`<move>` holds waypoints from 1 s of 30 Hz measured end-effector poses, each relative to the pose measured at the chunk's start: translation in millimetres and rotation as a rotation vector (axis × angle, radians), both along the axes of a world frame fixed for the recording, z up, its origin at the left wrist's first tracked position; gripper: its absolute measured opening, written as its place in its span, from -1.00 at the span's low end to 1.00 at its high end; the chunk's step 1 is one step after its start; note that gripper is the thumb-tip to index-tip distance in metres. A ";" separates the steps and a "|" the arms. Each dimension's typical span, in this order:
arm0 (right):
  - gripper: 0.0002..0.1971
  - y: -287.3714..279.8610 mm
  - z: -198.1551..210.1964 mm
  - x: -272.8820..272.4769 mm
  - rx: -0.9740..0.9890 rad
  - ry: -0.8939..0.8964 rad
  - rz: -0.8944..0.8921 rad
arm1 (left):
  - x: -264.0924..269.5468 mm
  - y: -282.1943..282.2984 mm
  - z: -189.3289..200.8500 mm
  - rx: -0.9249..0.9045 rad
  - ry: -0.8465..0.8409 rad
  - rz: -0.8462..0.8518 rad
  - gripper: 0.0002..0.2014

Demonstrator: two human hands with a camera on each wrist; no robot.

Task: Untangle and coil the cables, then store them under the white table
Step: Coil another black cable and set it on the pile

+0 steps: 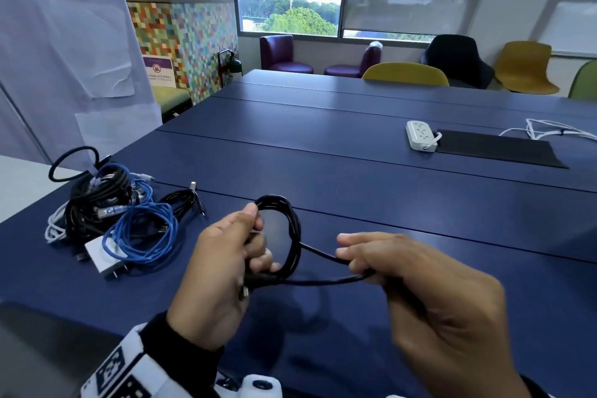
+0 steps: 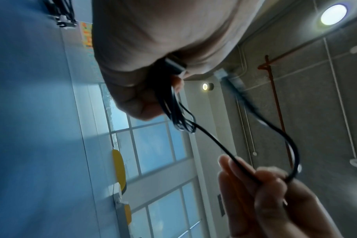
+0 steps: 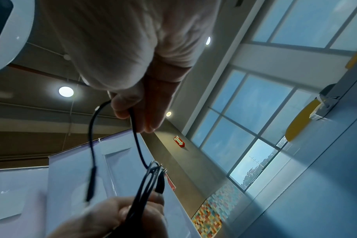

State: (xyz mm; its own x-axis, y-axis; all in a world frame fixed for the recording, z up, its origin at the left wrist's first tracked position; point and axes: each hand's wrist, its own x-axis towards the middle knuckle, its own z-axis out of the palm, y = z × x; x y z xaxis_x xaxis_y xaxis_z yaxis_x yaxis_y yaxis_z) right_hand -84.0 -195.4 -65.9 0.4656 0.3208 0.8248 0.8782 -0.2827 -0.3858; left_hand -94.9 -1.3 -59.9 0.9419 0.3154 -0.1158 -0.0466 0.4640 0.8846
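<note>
Above the blue table's [image 1: 323, 145] near edge, the left hand [image 1: 213, 271] grips a light, floppy black cable's [image 1: 292, 236] coil; the right hand [image 1: 416, 281] pinches its loose tail, the best place to guide it.

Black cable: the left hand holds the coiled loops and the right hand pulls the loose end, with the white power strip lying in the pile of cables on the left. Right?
Not quite. The head view shows the white power strip far right on the blue table, away from the pile of cables. The left hand holds the black cable loops; the right hand grips the loose end.
</note>
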 end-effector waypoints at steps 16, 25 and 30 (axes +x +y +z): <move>-0.80 -1.8 -8.1 -4.1 0.019 0.177 0.066 | -2.0 -3.2 21.1 -0.435 -0.320 -0.122 -0.63; -0.83 5.1 -2.3 -19.5 0.157 0.409 0.117 | -2.9 -5.6 17.6 -0.192 -0.264 -0.097 -0.66; -0.85 9.2 3.9 -17.8 0.046 0.272 0.107 | -9.4 -17.3 14.5 0.279 -0.291 -0.149 -0.71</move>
